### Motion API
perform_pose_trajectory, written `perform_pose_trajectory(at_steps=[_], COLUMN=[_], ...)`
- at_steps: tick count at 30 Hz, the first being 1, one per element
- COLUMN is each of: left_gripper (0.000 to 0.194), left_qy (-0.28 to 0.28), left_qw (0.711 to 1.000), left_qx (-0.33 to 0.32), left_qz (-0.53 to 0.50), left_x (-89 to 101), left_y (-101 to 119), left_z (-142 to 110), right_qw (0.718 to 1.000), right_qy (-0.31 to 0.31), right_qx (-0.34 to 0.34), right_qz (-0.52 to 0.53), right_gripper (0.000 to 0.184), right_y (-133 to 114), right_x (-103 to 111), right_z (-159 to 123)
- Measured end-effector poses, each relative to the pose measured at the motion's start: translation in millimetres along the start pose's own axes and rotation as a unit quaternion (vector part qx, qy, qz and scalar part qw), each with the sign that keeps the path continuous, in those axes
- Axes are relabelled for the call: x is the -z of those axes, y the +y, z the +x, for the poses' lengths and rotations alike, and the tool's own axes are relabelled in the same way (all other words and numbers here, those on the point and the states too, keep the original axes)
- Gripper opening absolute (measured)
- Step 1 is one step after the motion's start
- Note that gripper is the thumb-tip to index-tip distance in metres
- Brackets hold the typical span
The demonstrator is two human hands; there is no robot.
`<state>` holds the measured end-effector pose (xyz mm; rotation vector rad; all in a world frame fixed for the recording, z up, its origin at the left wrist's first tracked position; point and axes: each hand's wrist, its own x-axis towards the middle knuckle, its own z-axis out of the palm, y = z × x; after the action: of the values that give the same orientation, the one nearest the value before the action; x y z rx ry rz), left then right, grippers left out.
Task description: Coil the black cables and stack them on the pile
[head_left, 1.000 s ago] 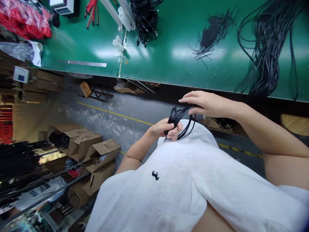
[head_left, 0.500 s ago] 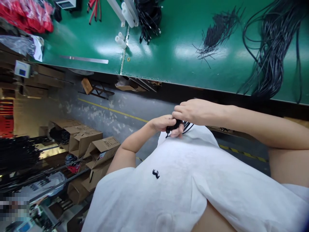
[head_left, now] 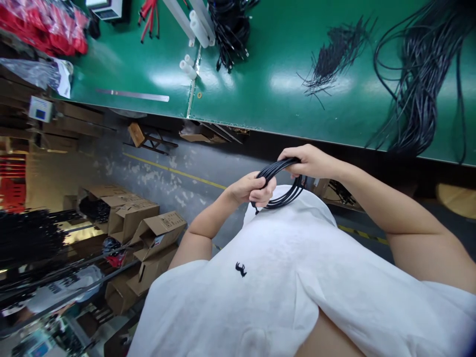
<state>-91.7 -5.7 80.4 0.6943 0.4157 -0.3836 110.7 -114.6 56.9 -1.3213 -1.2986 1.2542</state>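
A small coil of black cable (head_left: 283, 182) hangs in front of my white shirt, below the edge of the green workbench (head_left: 260, 89). My left hand (head_left: 252, 189) is closed round the left end of the coil. At the coil's right end my right hand (head_left: 310, 161) grips the loops with curled fingers. The coil is stretched into a flat oval between the two hands.
On the bench lie a big bundle of long black cables (head_left: 420, 74), a heap of short black wires (head_left: 334, 52), more black leads (head_left: 228, 27), white tubes (head_left: 193, 25), red wires (head_left: 148, 17) and a steel ruler (head_left: 132, 94). Open cardboard boxes (head_left: 148, 238) stand on the floor at left.
My right hand went from resting flat over the loops, to meeting my left hand, to pulling away rightward, drawing the coil out into an oval.
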Motion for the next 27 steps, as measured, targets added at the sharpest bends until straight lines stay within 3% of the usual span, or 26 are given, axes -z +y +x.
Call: perform_pose_trajectory(at_steps=[1, 3, 6, 7, 8, 9, 10, 12, 14, 15, 17, 19, 20, 21, 23, 27], left_gripper=[0.042, 0.043, 0.045, 0.045, 0.045, 0.045, 0.045, 0.046, 0.048, 0.048, 0.049, 0.049, 0.048, 0.048, 0.049, 0.052], left_qy=[0.018, 0.059, 0.115, 0.132, 0.146, 0.157, 0.164, 0.169, 0.164, 0.159, 0.140, 0.110, 0.094, 0.081, 0.074, 0.083], left_qw=[1.000, 0.995, 0.977, 0.970, 0.965, 0.963, 0.963, 0.963, 0.963, 0.963, 0.969, 0.979, 0.984, 0.988, 0.991, 0.994], left_qx=[-0.017, -0.068, -0.155, -0.172, -0.176, -0.169, -0.155, -0.134, -0.142, -0.147, -0.134, -0.101, -0.086, -0.076, -0.068, -0.045], left_qz=[-0.015, -0.043, -0.091, -0.109, -0.125, -0.139, -0.149, -0.161, -0.162, -0.163, -0.156, -0.137, -0.124, -0.110, -0.087, -0.055], left_x=[-3.9, -10.2, -12.2, -11.4, -10.4, -9.6, -9.2, -9.8, -11.3, -11.8, -11.7, -10.5, -9.9, -9.4, -8.9, -9.5], left_y=[1, 2, 6, 6, 7, 7, 7, 7, 6, 6, 5, 3, 2, 1, -1, 1], left_z=[1, 4, 11, 14, 17, 20, 22, 25, 25, 23, 19, 16, 15, 15, 15, 14], right_qw=[0.999, 0.985, 0.912, 0.891, 0.884, 0.886, 0.882, 0.848, 0.832, 0.845, 0.905, 0.971, 0.987, 0.989, 0.962, 0.900], right_qy=[0.029, 0.153, 0.398, 0.434, 0.422, 0.363, 0.277, 0.136, 0.128, 0.156, 0.190, 0.177, 0.154, 0.126, 0.082, 0.047], right_qx=[0.002, 0.014, -0.013, -0.046, -0.088, -0.135, -0.175, -0.207, -0.183, -0.160, -0.113, -0.058, -0.025, 0.008, 0.064, 0.114], right_qz=[0.029, 0.076, 0.101, 0.128, 0.181, 0.255, 0.339, 0.469, 0.508, 0.486, 0.363, 0.152, 0.034, -0.077, -0.254, -0.419], right_gripper=[0.022, 0.036, 0.048, 0.046, 0.043, 0.042, 0.043, 0.045, 0.044, 0.043, 0.038, 0.029, 0.023, 0.018, 0.018, 0.030], right_y=[3, 16, 43, 51, 57, 61, 62, 61, 56, 53, 47, 40, 36, 31, 21, 7], right_x=[0, -6, -36, -48, -60, -71, -79, -87, -80, -73, -51, -29, -19, -10, 0, 1], right_z=[1, 1, -2, -3, -4, -3, -1, 7, 18, 23, 30, 32, 31, 29, 25, 17])
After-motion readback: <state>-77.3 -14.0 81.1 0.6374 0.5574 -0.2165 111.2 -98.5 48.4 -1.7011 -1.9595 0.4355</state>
